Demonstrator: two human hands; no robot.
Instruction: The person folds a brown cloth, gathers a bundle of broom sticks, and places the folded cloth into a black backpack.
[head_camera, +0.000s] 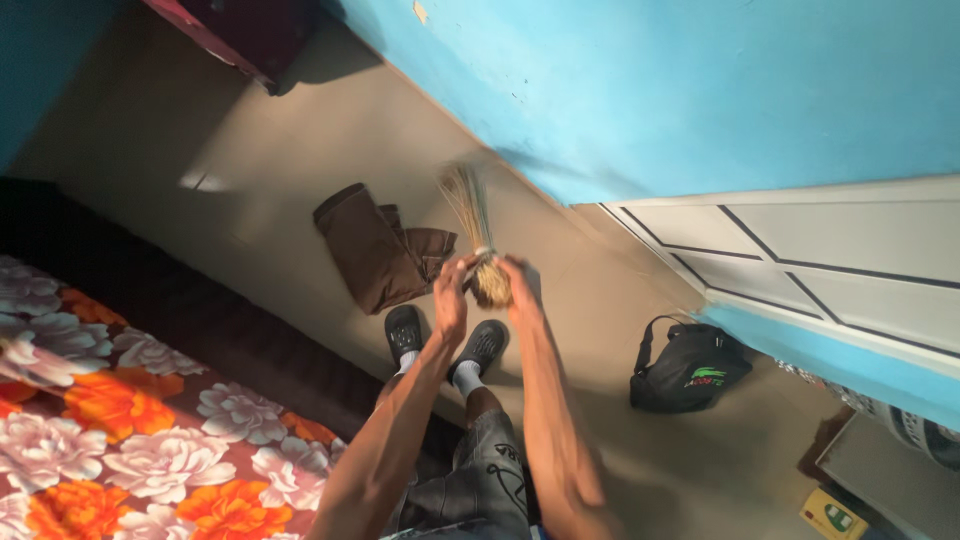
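Observation:
A short straw broom (470, 215) is held out in front of me over the floor, its bristles pointing away toward the blue wall (650, 90). My right hand (518, 285) grips the bound end of the broom. My left hand (450, 295) presses against the same bound end from the other side. Below my arms are my two feet in black slip-on shoes (445, 340) with grey socks, and my dark patterned shorts (480, 480).
A crumpled brown cloth (375, 250) lies on the tan floor just beyond my feet. A black bag (690, 365) sits at right by a white panelled door (830, 260). A bed with a flowered cover (120, 430) fills the lower left. Dark furniture (250, 30) stands at top.

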